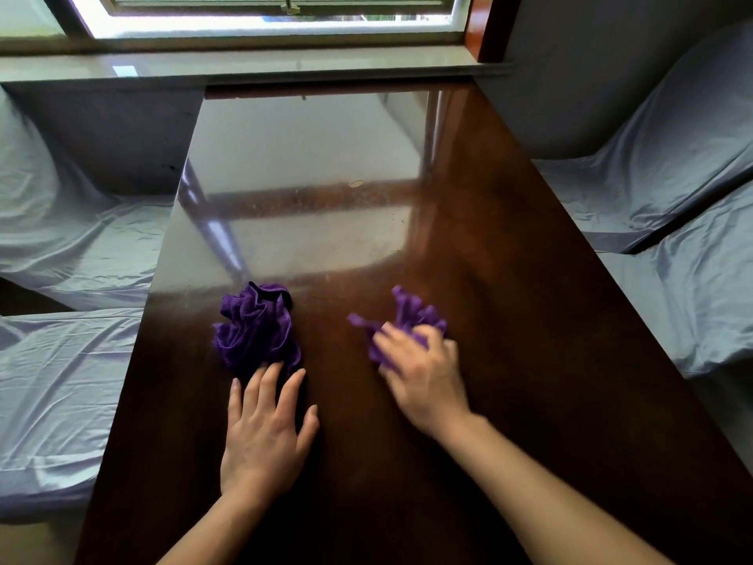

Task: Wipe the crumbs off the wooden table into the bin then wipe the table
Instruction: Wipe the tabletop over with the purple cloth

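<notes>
A long glossy dark wooden table (489,246) runs from me to the window sill. Two crumpled purple cloths lie on it. The left cloth (254,324) sits bunched up, and my left hand (265,430) lies flat with fingers spread, fingertips touching its near edge. My right hand (423,373), slightly blurred, is closed on the right cloth (407,316), pressing it on the table. A pale crumb (356,183) and fine specks lie in the middle of the table. No bin is in view.
Seats covered in pale blue sheets flank the table, on the left (69,254) and on the right (668,222). A grey window sill (252,69) and a window are at the far end.
</notes>
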Motion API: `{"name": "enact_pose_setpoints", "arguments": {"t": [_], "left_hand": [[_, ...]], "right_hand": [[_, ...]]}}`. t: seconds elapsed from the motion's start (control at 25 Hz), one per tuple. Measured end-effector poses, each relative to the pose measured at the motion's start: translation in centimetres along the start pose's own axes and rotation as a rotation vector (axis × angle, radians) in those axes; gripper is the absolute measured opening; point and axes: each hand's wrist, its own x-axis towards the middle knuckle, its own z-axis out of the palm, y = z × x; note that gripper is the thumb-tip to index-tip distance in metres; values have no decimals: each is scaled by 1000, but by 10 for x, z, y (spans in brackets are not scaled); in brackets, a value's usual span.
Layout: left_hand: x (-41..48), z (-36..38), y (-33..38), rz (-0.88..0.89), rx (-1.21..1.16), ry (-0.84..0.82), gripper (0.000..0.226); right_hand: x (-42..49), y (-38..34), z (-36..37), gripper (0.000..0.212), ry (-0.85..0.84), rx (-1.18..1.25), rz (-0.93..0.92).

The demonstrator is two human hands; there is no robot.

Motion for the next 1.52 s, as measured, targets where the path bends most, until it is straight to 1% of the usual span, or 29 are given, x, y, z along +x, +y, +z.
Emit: {"name": "enact_pose_setpoints", "arguments": {"t": [0.12,0.16,0.2,0.24,0.28,0.36,0.44,0.48,0.52,0.56,0.64,0.76,0.84,0.96,1.0,1.04,1.08,1.12,1.16,1.24,1.28,1.32,1.36,1.4,1.52], "left_hand": [[1,-1,-1,7,-1,-5,63],[1,-1,-1,6,-2,-5,63],[1,-1,-1,4,-7,-5,62],[1,-1,-1,3,-13,-6,62],[0,-1,-1,0,-16,-8,61],[0,-1,-1,-10,-18,-8,61],[0,0,-1,-34,-18,3,63],[0,1,-1,-52,-21,9,65],[1,2,-2,-68,-26,13,67],[1,3,-2,-80,-30,17,69],[3,4,-3,-98,-33,26,71],[3,4,-4,-121,-26,27,71],[3,4,-4,-136,-20,24,72],[3,5,-4,-143,-16,17,71],[3,6,-5,-142,-14,15,70],[3,7,-5,-138,-10,8,69],[2,7,-5,-132,-8,4,68],[3,7,-5,-127,-3,9,67],[3,8,-6,-124,6,17,67],[3,9,-5,-120,26,15,66],[4,9,-5,-118,29,11,66],[4,9,-4,-118,31,9,66],[4,9,-5,-118,32,3,67],[4,8,-4,-114,33,-5,67],[3,5,-3,-84,48,-13,68]], "right_hand": [[-45,-7,-3,47,-73,10,-285],[-46,2,-7,49,-79,-16,-340],[-42,13,-9,50,-58,-55,-358],[-31,25,-11,50,-36,-92,-334],[-16,36,-11,50,-18,-118,-273],[22,47,-6,49,-3,-106,-55],[63,42,4,46,33,-22,188],[82,34,10,45,56,28,275],[98,23,16,43,73,72,318],[111,10,22,42,71,106,319],[121,-22,32,42,20,151,201],[101,-68,37,42,-72,212,-121],[74,-80,31,42,-106,217,-284],[34,-57,16,46,-147,163,-524],[26,-41,11,48,-145,128,-575],[23,-22,8,49,-133,88,-585],[24,-5,5,51,-112,49,-536],[31,10,5,52,-93,24,-427],[42,19,5,51,-72,7,-277],[73,15,11,45,-15,-15,16],[86,5,16,42,3,-12,113],[94,-9,21,39,6,0,170],[97,-23,24,38,4,22,188],[92,-35,25,37,3,42,165],[47,-51,21,40,-5,60,-33]]}}
